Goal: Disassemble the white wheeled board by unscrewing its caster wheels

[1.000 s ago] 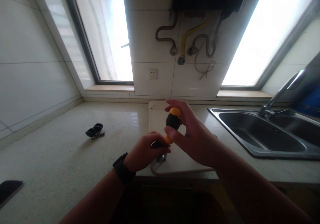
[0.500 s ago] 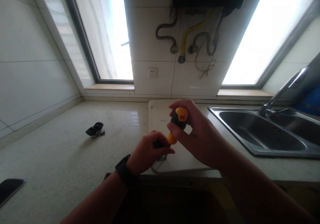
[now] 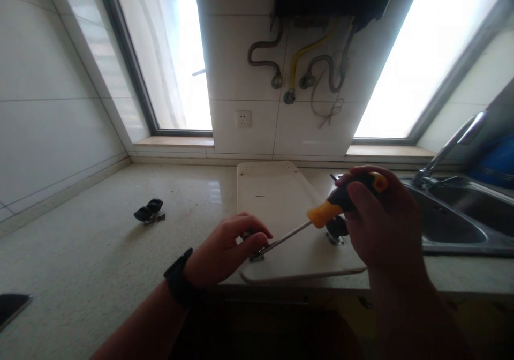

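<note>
My right hand [image 3: 383,220] is wrapped round the black and yellow handle of a screwdriver [image 3: 323,214]. Its metal shaft slants down to the left, and the tip ends by my left hand [image 3: 231,247]. The fingers of that hand are closed round a caster, mostly hidden, whose metal plate [image 3: 257,258] shows at the near left corner of a white board [image 3: 285,253]. Another black caster [image 3: 337,227] sits on the board's near right part, partly behind my right hand. Small holes mark the board's far corners.
Black casters [image 3: 148,211] with small metal bits lie on the speckled counter [image 3: 193,188] to the left. A dark flat object [image 3: 12,307] is at the left edge. The steel sink [image 3: 450,226] with a faucet [image 3: 453,145] is on the right. Pipes [image 3: 293,70] hang from the wall.
My right hand has moved right and tipped the screwdriver from nearly upright to a slant, baring its shaft and the right caster. My left hand has shifted slightly left.
</note>
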The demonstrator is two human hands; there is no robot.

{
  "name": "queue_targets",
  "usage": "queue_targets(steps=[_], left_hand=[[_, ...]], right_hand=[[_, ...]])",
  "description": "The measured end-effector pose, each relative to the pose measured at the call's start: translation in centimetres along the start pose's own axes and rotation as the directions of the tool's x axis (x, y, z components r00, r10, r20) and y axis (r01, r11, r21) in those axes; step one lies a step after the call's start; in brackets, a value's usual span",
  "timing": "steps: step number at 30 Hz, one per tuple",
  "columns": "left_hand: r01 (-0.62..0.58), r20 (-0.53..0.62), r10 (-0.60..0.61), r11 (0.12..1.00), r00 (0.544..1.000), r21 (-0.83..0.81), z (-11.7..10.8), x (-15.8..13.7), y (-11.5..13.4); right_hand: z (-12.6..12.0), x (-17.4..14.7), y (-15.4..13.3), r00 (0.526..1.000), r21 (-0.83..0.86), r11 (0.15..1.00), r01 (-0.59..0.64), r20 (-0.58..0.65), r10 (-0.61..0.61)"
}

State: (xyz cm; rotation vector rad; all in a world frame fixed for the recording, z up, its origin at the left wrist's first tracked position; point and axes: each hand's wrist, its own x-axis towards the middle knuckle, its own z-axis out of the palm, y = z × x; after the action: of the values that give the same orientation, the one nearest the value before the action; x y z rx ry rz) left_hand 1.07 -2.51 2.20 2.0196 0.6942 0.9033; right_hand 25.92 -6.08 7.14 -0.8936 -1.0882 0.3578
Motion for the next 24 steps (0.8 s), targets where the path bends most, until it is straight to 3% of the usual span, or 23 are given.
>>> queue_targets(steps=[2,5,9,18,21,24], left_hand=[[0.001,0.070,0.000,1.000,0.998,-0.012,-0.7,-0.2,0.2],[0.003,0.154,-0.005,1.000,0.988,0.010,-1.5,-0.3,0.5],[-0.012,0.179,-0.018,0.986,0.984,0.169,-1.4,-0.2,0.9],[-0.038,0.211,-0.009,0.976,0.978,0.217,-1.0,-0.1,1.2],[-0.038,0.206,-0.016,0.967,0.978,0.253,-2.2,-0.2,0.8],[0.061,0.097,-0.099,0.940,0.990,0.335,-4.5,-0.3,-1.4]], right_hand=[[-1.1,-0.5,1.5,0.982,0.151,0.980,-0.128,-0.117,0.146],[-2.2,-1.6,3.4,0.934,0.318,0.928,-0.192,-0.230,0.272],[-2.8,-2.9,5.1,0.888,0.414,0.878,-0.241,-0.270,0.372],[-2.7,-3.7,6.3,0.861,0.461,0.848,-0.263,-0.285,0.422],[-3.0,-3.9,6.5,0.848,0.444,0.853,-0.276,-0.306,0.434],[-3.4,-4.1,7.1,0.837,0.418,0.855,-0.307,-0.308,0.452]])
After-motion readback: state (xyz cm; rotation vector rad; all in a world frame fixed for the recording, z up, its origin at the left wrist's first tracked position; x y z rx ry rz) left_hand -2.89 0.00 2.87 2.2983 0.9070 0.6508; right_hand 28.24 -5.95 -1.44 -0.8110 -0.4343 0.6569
